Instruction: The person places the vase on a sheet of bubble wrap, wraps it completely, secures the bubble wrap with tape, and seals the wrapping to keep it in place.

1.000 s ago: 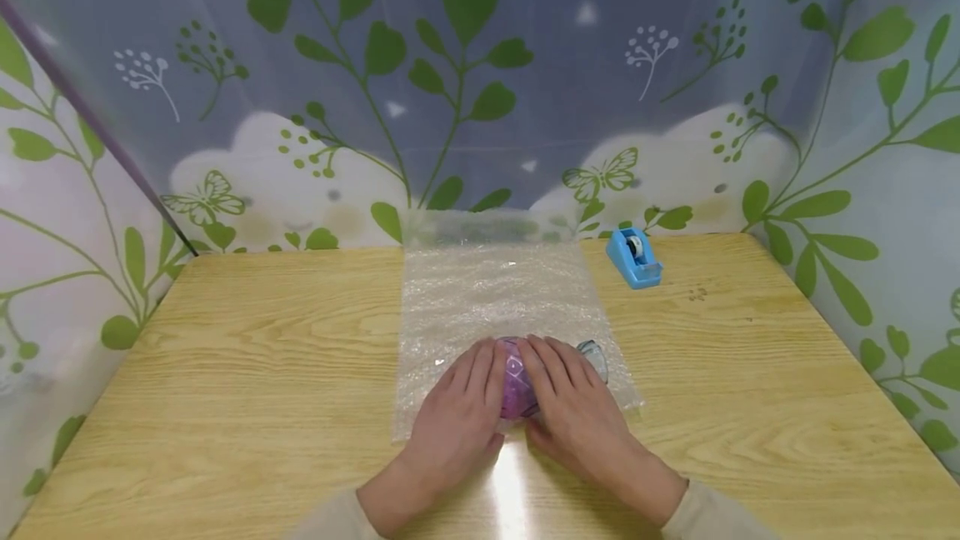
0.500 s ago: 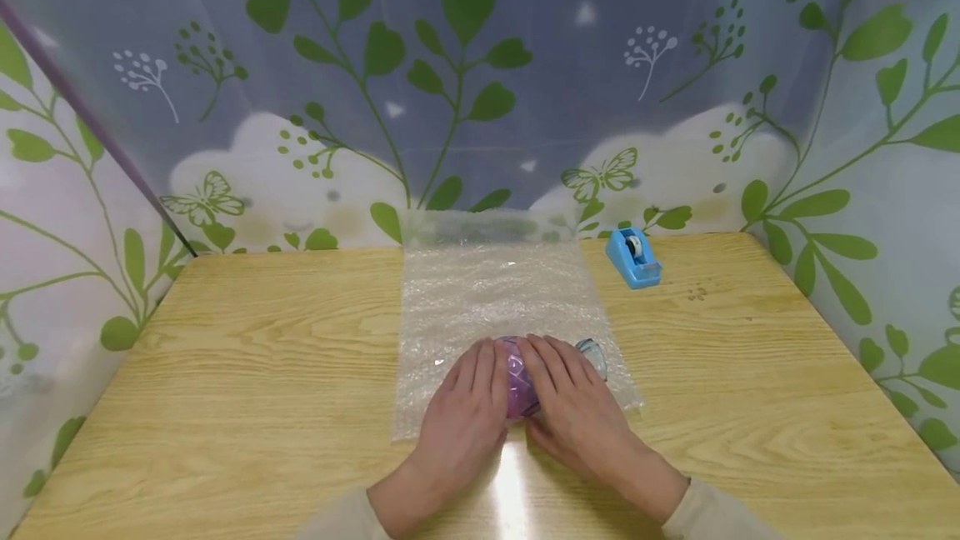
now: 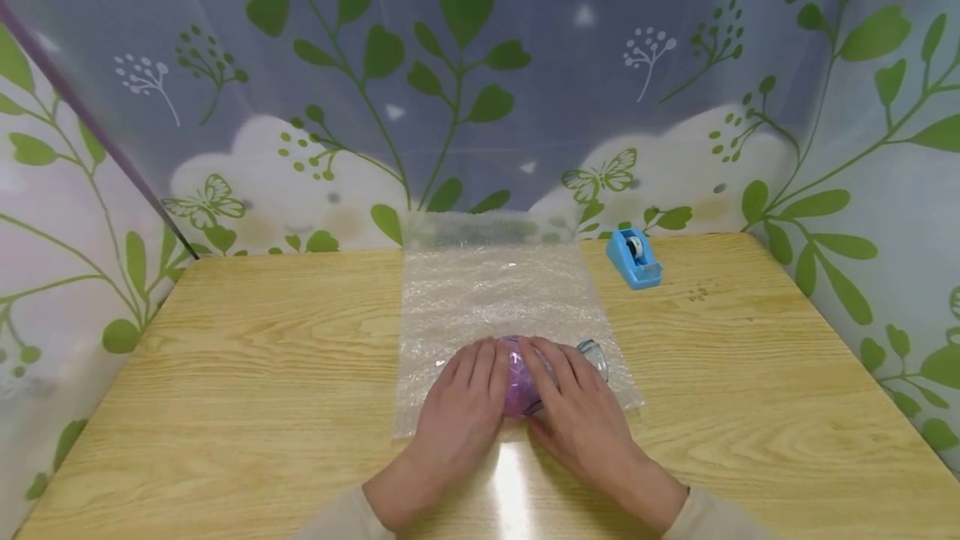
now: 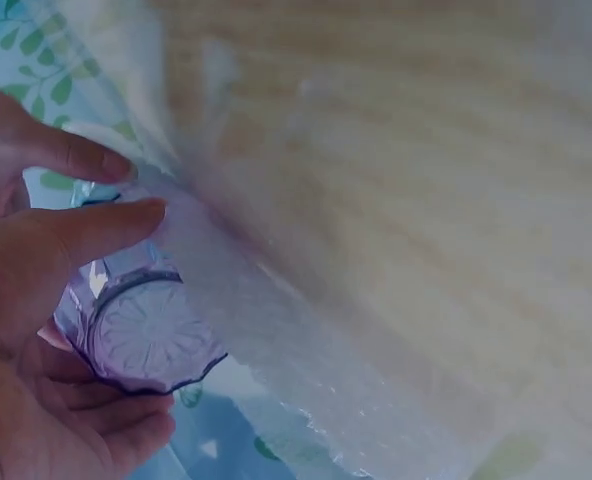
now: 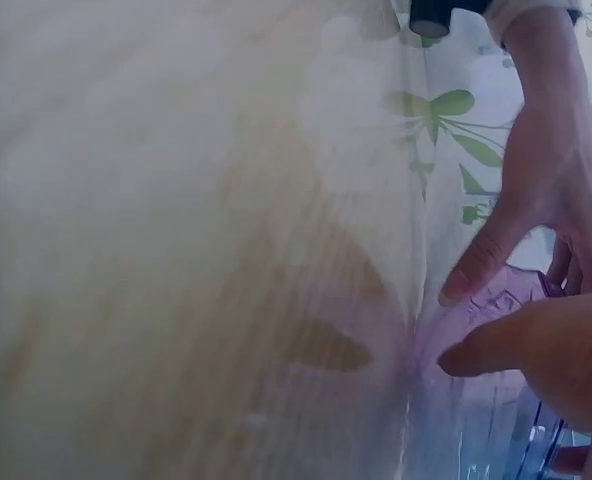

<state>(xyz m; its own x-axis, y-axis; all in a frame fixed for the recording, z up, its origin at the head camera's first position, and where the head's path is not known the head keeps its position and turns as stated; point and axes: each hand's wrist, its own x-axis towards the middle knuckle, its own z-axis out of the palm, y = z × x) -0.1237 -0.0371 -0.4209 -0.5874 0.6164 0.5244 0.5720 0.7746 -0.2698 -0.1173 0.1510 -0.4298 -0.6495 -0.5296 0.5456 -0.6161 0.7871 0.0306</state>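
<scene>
A patterned glass point(image 3: 517, 387), purple at one end and pale blue at the other, lies on its side on the near part of a bubble wrap sheet point(image 3: 498, 286). My left hand point(image 3: 461, 407) grips its purple end, fingers over the top. My right hand point(image 3: 587, 411) holds it farther right; the pale blue end sticks out past those fingers. In the left wrist view the round, flower-marked purple end point(image 4: 151, 330) shows, and the wrap's edge point(image 4: 266, 320) meets the glass by the thumbs. Both thumbs lie against the near side of the glass point(image 5: 486, 400) in the right wrist view.
A blue tape dispenser point(image 3: 634, 259) stands at the back right of the wooden table point(image 3: 285, 340). The wrap's far edge rises against the patterned cloth wall point(image 3: 480, 132), which encloses the table at the back and sides.
The pattern on the purple glass has turned slightly between the hands. My left hand has shifted a little to the right, and its thumb no longer shows in the head view.
</scene>
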